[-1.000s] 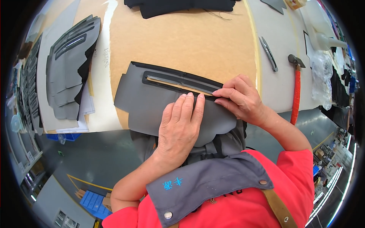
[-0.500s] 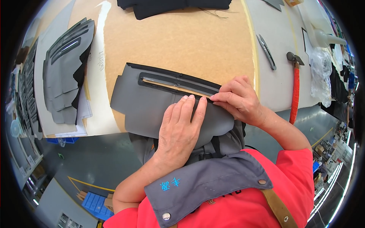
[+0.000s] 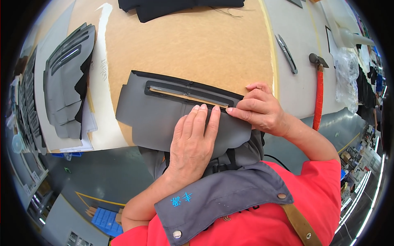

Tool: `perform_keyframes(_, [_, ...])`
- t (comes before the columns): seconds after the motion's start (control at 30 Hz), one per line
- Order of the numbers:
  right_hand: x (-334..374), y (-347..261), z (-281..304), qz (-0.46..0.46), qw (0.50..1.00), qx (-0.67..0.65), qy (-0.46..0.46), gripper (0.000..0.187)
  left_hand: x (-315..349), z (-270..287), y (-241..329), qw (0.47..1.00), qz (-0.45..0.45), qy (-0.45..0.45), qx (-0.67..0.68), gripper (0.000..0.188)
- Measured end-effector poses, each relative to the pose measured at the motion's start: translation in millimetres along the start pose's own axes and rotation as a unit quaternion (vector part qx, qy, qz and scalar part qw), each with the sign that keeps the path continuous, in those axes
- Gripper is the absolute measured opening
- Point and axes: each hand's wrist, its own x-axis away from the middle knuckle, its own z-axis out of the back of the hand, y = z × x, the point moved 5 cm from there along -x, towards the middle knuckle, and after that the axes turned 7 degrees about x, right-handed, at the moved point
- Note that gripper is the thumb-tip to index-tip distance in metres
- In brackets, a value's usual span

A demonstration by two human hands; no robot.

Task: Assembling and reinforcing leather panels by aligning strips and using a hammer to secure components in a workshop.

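A dark grey leather-like panel (image 3: 164, 112) lies flat across the front edge of the table, its near part over my lap. A long slot (image 3: 176, 92) with a black border runs through its upper half, and tan board shows through the opening. My left hand (image 3: 193, 141) rests on the panel with fingers stretched out, their tips at the slot's lower border. At the slot's right end my right hand (image 3: 260, 108) is closed, thumb and forefinger pinching the panel's slot border. Its other fingers are curled, and part of the border is hidden under them.
Left lies a stack of similar grey panels (image 3: 67, 90) on papers. Thread snips (image 3: 287, 54) and a red-handled hammer (image 3: 319, 88) lie to the right, near a clear plastic bag (image 3: 347, 80). Black fabric (image 3: 176, 7) is at the far edge of the tan board (image 3: 184, 45).
My right thumb and forefinger have shifted slightly at the slot's right end, uncovering more of its border. The left hand stays flat on the panel. The whole view has shifted a little.
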Motion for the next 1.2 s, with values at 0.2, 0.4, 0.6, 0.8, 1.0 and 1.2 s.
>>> perform_keyframes(0.2, [5.4,-0.2,0.3,0.032,0.999,0.015,-0.034,0.038,0.8,0.7,-2.7,0.999,-0.018,-0.007,-0.028,0.054])
perform_keyframes(0.4, [8.6,2.5,-1.2,0.011,1.000,-0.012,-0.008,0.041,3.3,-1.9,-2.3,0.997,-0.041,-0.008,-0.060,0.052])
perform_keyframes(0.6, [1.0,-3.2,-2.9,0.038,0.998,0.044,-0.035,0.041,6.0,-2.1,-2.6,0.998,-0.031,-0.014,-0.043,0.059])
perform_keyframes(0.8, [9.4,-0.3,-4.5,0.066,0.996,0.040,-0.033,0.044,7.1,-1.5,-3.2,0.998,-0.042,-0.021,-0.050,0.057])
perform_keyframes(1.0, [-1.7,-6.7,-8.8,0.051,0.996,0.066,-0.013,0.041,9.2,-4.2,-3.5,0.996,-0.051,-0.010,-0.077,0.056])
perform_keyframes(1.2, [10.1,1.4,-4.5,0.039,0.998,-0.044,0.036,0.040,12.5,-5.5,-11.9,0.999,-0.043,0.013,0.003,0.071])
